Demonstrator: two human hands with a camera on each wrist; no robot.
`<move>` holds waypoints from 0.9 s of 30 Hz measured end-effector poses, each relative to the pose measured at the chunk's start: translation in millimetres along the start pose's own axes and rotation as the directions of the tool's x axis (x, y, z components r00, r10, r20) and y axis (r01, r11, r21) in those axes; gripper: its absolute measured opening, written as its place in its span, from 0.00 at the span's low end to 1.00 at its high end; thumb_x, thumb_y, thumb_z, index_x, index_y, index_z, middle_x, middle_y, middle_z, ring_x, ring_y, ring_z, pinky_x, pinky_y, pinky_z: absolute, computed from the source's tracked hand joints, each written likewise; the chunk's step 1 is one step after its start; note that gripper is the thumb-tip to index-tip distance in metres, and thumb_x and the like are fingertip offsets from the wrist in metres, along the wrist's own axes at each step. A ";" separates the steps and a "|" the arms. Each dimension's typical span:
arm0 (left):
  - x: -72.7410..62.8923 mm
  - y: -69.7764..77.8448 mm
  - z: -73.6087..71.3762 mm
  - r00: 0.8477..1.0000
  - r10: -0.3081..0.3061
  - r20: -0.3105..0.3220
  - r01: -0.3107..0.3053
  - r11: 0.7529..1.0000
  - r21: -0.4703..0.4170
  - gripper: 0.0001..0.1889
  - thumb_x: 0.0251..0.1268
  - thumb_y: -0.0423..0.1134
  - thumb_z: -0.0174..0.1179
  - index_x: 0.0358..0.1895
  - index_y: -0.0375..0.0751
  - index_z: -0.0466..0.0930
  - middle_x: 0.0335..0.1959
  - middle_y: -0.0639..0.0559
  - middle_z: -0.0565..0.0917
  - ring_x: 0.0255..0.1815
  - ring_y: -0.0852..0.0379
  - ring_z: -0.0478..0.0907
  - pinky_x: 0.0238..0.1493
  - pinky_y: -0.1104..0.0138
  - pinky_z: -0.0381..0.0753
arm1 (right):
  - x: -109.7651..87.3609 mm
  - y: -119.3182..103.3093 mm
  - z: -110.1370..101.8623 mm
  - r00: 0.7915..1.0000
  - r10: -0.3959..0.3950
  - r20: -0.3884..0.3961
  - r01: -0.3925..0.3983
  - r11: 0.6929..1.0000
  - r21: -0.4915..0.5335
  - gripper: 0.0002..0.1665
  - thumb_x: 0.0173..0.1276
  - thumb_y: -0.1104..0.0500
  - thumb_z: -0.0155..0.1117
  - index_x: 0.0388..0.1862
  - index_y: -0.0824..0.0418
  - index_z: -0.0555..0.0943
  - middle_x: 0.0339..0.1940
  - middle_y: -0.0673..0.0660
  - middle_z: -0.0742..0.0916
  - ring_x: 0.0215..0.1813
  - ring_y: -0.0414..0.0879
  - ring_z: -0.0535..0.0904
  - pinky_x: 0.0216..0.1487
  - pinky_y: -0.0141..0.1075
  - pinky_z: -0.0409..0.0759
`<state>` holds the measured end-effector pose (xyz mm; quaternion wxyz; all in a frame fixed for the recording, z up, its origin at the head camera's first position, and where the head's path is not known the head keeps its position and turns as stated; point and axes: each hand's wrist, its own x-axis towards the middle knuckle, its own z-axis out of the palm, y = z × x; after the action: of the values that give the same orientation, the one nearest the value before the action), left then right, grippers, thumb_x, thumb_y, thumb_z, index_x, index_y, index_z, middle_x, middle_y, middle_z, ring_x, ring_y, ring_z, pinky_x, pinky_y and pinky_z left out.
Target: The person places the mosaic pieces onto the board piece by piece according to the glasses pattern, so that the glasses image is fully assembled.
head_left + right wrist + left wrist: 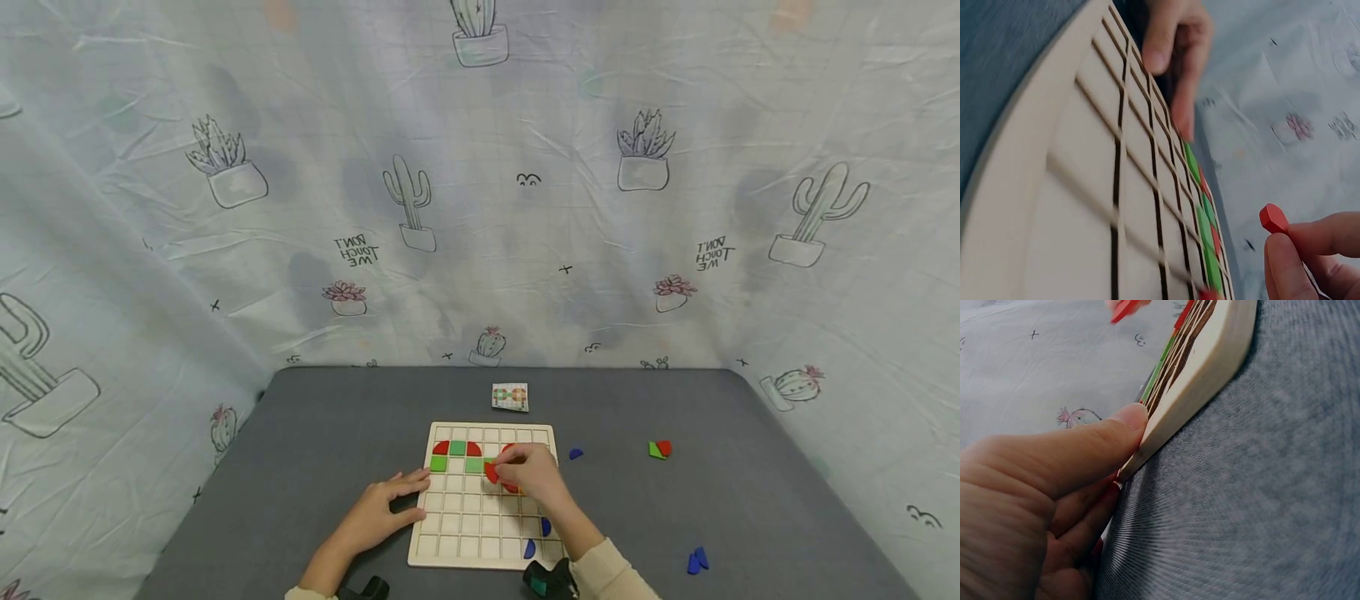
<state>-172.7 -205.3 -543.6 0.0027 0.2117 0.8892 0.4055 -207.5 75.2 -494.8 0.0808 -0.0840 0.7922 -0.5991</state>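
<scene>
A wooden grid board (pixel 453 522) lies on the table with red and green pieces in its upper cells. Above its upper right part, my right hand (pixel 534 477) pinches a red piece (pixel 1274 218) between thumb and fingers. My left hand (pixel 382 512) rests at the board's left edge, thumb and fingers spread apart and touching it. In the left wrist view the thumb (pixel 1094 447) lies against the board's side. Green squares (pixel 438 463) and red quarter-round pieces (pixel 441 448) fill several cells. My right hand hides part of the upper right cells.
Behind the board lies a small pattern card (pixel 510 397). Blue pieces (pixel 530 548) lie on the board's lower right. Off to the right are another blue piece (pixel 576 454), a red-and-green pair (pixel 661 450) and more blue pieces (pixel 697 561). A patterned curtain (pixel 480 208) surrounds the grey table (pixel 315 442).
</scene>
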 end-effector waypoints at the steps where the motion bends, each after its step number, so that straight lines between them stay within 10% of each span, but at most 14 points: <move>1: 0.0 0.2 0.1 1.000 0.002 0.000 -0.002 1.000 -0.002 0.28 0.57 0.53 0.64 0.59 0.43 0.79 0.63 0.51 0.75 0.66 0.47 0.70 0.69 0.46 0.61 | 1.2 -0.6 5.2 1.000 -0.001 0.013 0.001 1.000 0.005 0.05 0.58 0.67 0.67 0.33 0.69 0.85 0.30 0.57 0.87 0.30 0.41 0.80 0.33 0.36 0.85; 27: -3.3 6.8 -2.0 1.000 -0.014 0.026 0.016 0.997 -0.079 0.28 0.57 0.51 0.64 0.59 0.41 0.79 0.64 0.48 0.75 0.67 0.37 0.67 0.67 0.40 0.61 | 20.9 -13.5 82.9 0.998 -0.054 0.033 0.061 0.964 -0.259 0.05 0.55 0.69 0.67 0.25 0.62 0.87 0.25 0.51 0.86 0.25 0.38 0.73 0.21 0.27 0.74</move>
<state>-167.5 -204.1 -537.9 0.0253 0.2096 0.8740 0.4377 -208.4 -10.8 -504.7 0.0617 -0.1244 0.8600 -0.4910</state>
